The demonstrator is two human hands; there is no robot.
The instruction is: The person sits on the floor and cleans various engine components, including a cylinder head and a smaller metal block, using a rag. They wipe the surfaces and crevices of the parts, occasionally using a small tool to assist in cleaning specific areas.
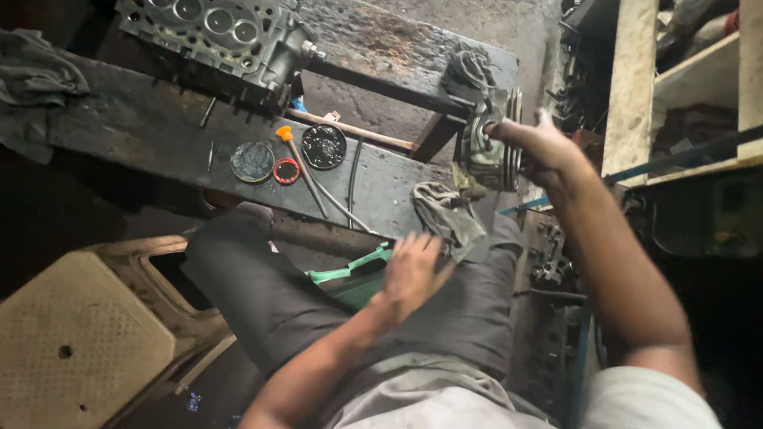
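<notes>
My right hand (540, 147) is stretched out to the right end of the dark workbench (143, 131) and grips a grey metal piston (483, 151) with ringed grooves, held on its side. My left hand (413, 270) hovers open over my lap, fingers spread and slightly blurred, just left of a dirty grey rag (445, 214) that hangs off the bench edge onto my knee. I sit with dark trousers (270, 294) on, knees against the bench.
A metal cylinder head (222, 36) lies at the bench's far end. Two round tins (323, 146) of dark paste, a red cap (286, 170), an orange-tipped tool (300, 167) and thin rods lie mid-bench. Beige plastic seat (87, 334) at left, wooden shelves (683, 87) at right.
</notes>
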